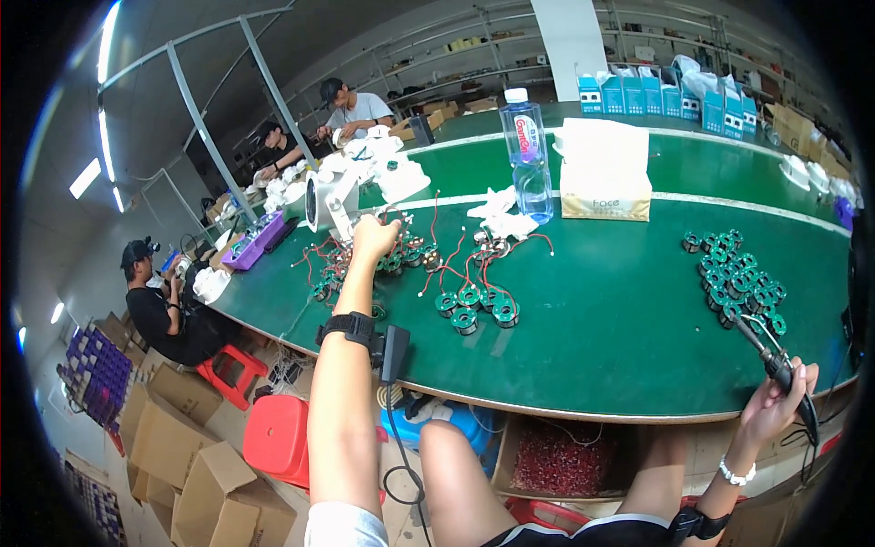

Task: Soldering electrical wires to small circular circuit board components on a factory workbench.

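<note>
My left hand [374,239] reaches across the green table to a heap of small round coils with red wires [394,263]. Its fingers are curled down at the heap; what they hold is hidden. A soldering iron [777,366] with a black handle and a thin metal tip is gripped in my right hand [771,408] at the table's right edge. The tip points toward a cluster of green-topped coils [740,278]. Between the hands lies a smaller group of coils [469,305], with red wires trailing beside and behind it.
A water bottle [531,155] and a tissue pack [605,173] stand beyond the coils. A white lamp-like device [330,201] and purple tray [259,241] are at left. Blue boxes [638,94] line the back. Red stools [278,438] and cartons stand below; several people work at left.
</note>
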Demonstrator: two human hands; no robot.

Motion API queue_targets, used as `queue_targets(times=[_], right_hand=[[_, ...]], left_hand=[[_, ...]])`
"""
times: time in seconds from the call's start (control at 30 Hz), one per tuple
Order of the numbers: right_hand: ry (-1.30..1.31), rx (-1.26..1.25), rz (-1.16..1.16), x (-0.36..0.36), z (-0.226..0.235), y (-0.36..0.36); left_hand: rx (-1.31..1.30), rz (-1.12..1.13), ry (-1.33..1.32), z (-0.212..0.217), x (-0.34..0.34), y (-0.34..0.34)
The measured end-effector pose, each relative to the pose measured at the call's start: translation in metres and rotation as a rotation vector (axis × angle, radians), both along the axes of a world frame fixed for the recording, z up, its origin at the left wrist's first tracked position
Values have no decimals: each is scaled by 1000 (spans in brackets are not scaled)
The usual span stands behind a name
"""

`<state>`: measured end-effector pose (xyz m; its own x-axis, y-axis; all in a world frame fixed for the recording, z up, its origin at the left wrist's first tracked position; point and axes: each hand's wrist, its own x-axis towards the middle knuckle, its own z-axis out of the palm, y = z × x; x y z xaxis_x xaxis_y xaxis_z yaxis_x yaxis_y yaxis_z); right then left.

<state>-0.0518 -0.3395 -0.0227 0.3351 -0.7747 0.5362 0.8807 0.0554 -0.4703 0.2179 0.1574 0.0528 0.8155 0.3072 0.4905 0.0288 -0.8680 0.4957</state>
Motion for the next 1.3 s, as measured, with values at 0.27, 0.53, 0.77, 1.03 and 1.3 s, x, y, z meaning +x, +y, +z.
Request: queue_targets(times=[0.27, 0.53, 0.77, 1.03, 1.3], right_hand=[[-37, 7, 2, 2, 1, -1], [-3, -32, -27, -1, 0, 0], [-7, -32, -40, -1, -1, -2], [19, 5, -29, -2, -3, -5], [1, 7, -28, -2, -7, -7]], left_hand=[[12, 2, 206, -19, 8, 5], [-122, 86, -19, -43, 27, 0], [-67, -11, -82, -50, 36, 20], [87, -99, -103, -25, 2, 10], [-636, -159, -220, -31, 21, 25]])
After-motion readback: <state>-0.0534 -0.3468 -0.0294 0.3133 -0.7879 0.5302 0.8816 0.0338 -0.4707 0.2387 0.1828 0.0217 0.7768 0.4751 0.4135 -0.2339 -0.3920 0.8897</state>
